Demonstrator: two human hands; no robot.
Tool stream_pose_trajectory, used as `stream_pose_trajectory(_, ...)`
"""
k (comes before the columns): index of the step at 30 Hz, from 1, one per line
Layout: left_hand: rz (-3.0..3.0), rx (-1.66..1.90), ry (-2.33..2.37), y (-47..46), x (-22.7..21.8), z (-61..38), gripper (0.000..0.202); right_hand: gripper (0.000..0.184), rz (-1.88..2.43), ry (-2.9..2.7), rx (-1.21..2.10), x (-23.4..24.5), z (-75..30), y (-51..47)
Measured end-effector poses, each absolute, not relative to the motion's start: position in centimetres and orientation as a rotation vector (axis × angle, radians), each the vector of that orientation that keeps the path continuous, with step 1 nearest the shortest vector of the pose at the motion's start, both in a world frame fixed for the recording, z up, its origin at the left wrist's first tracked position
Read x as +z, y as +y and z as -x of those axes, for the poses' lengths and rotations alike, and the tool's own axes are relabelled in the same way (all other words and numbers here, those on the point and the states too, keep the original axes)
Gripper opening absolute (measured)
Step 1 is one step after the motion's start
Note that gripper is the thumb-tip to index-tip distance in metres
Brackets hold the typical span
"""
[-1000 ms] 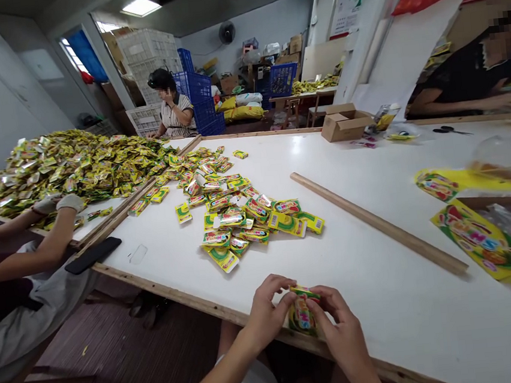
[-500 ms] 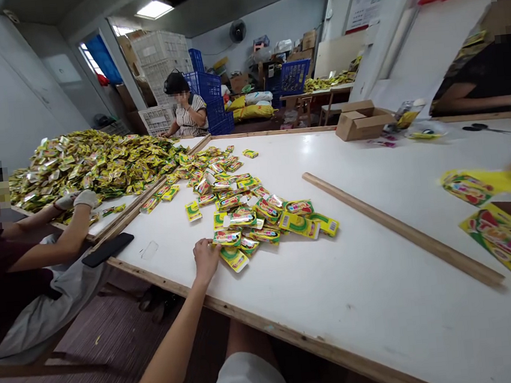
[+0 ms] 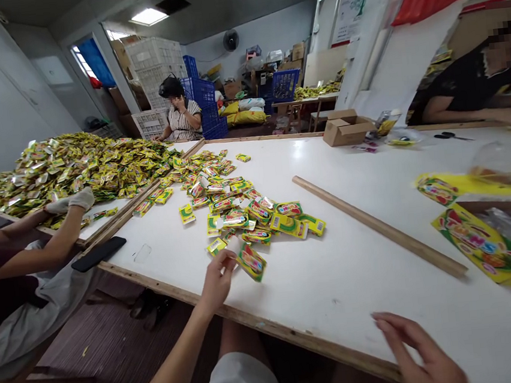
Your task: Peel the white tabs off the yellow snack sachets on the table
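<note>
My left hand (image 3: 218, 281) is pinched on a small yellow-green sachet (image 3: 250, 260), holding it just above the white table (image 3: 336, 280) at the near edge of a loose scatter of the same sachets (image 3: 239, 208). Beside that sachet another one (image 3: 216, 246) lies flat. My right hand (image 3: 422, 353) hovers over the table's near right edge with fingers apart and nothing in it.
A long wooden strip (image 3: 376, 225) crosses the table diagonally. Large printed yellow bags (image 3: 481, 242) lie at the right. A cardboard box (image 3: 344, 127) and scissors (image 3: 451, 135) sit far back. A gloved co-worker (image 3: 64, 204) reaches into a big sachet heap (image 3: 76, 166); a phone (image 3: 99, 253) lies nearby.
My left hand has lifted a sachet out of the scatter and drawn it toward me. My right hand, out of view half a second ago, has come in at the lower right, open.
</note>
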State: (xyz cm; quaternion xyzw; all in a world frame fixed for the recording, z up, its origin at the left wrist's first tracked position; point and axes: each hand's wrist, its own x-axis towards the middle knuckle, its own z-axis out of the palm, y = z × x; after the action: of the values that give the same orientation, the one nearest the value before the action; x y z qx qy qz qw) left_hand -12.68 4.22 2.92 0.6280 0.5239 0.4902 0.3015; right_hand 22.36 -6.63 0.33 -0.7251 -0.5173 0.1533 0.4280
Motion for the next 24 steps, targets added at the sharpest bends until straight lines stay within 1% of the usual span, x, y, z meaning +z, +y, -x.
stream_pose_trajectory(5,-1.817,1.079,1.096,2.6,3.0,7.3,0.013,0.035,1.524,-1.354,0.674,0.4,-15.5,-3.5)
stream_pose_trajectory(9,-1.783,0.987,0.961,2.0,2.8,4.9,0.016,0.035,1.369,-1.301,0.842,-0.6,-13.3,-2.2)
stream_pose_trajectory(12,-1.695,0.997,0.95,1.8,2.3,4.0,0.015,0.032,1.329,-1.248,0.852,-1.1,-13.0,-1.8)
stream_pose_trajectory(16,-1.439,1.086,0.953,1.5,1.1,2.8,0.024,0.034,1.36,-1.203,0.794,-1.3,-13.1,-1.9)
stream_pose_trajectory(18,-1.357,1.137,0.97,1.4,0.6,2.3,0.021,0.036,1.356,-1.198,0.772,-1.2,-13.1,-2.0)
stream_pose_trajectory(21,-1.371,1.171,1.017,1.2,0.6,2.0,0.019,0.037,1.344,-1.213,0.78,-1.2,-13.0,-2.1)
stream_pose_trajectory(24,-1.431,1.115,1.052,0.9,0.8,2.3,0.021,0.036,1.344,-1.231,0.828,-1.2,-13.2,-2.1)
